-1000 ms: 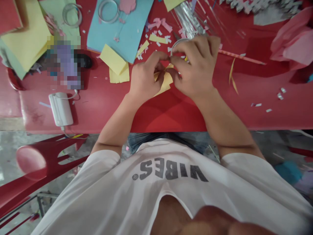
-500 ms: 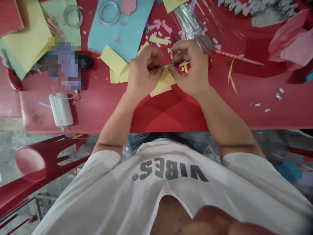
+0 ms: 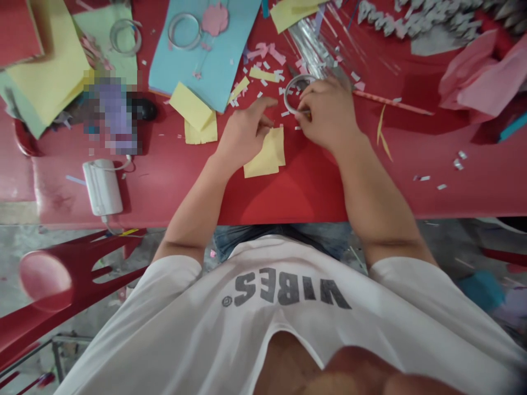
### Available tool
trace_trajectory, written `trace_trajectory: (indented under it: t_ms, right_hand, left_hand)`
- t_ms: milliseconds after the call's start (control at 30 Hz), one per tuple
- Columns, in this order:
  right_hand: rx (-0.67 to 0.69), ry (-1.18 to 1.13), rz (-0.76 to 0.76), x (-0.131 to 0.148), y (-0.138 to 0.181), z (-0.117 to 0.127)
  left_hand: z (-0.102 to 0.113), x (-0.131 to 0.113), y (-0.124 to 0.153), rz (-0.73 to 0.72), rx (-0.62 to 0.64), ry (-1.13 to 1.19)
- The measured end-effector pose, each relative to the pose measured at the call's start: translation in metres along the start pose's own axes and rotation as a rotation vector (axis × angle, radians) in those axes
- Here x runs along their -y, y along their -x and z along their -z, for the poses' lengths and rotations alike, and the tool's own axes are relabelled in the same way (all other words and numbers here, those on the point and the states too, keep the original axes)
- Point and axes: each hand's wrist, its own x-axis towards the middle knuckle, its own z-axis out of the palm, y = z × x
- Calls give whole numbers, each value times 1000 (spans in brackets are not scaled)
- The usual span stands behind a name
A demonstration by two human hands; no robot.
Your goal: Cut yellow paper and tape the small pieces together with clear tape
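Hands apart, R hand on wire ring, L hand by yellow paper

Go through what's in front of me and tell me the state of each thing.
Left hand, open, fingers spread, holding nothing.
Right hand, closed, gripping the clear ring.
Yellow paper, lying flat, not held.
Pink tissue paper, crumpled.
White charger, cable attached.
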Motion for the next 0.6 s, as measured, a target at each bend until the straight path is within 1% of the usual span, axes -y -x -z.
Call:
trace_trajectory:
  t_ms: [100,167,200,233,300,433,500,600]
  right_hand:
    - [-6,-77,-10,0,-1,-2]
    - [-11,-136,-35,4,0,1]
    - [-7,-157,-53,8,0,3]
    - [-4,-170,-71,12,1,5]
    - [-8,-181,-94,21,4,7]
    - [-96,-178,-23,32,8,2]
    - [-114,-158,-14,33,9,0]
    - [-91,-137,-43,32,10,3]
  left_hand:
    - [-7,24,-11,-93,-28,-31]
    - [-11,32,-15,-154,-94,-29]
    - [-12,32,-15,-178,-123,-6]
    - [-14,29,-15,-195,-142,26]
    - [-17,18,-11,-213,-140,96]
    - [-18,-6,-2,-226,-80,127]
    - [-18,-11,0,-228,-77,131]
    - [-19,-9,1,-224,-99,149]
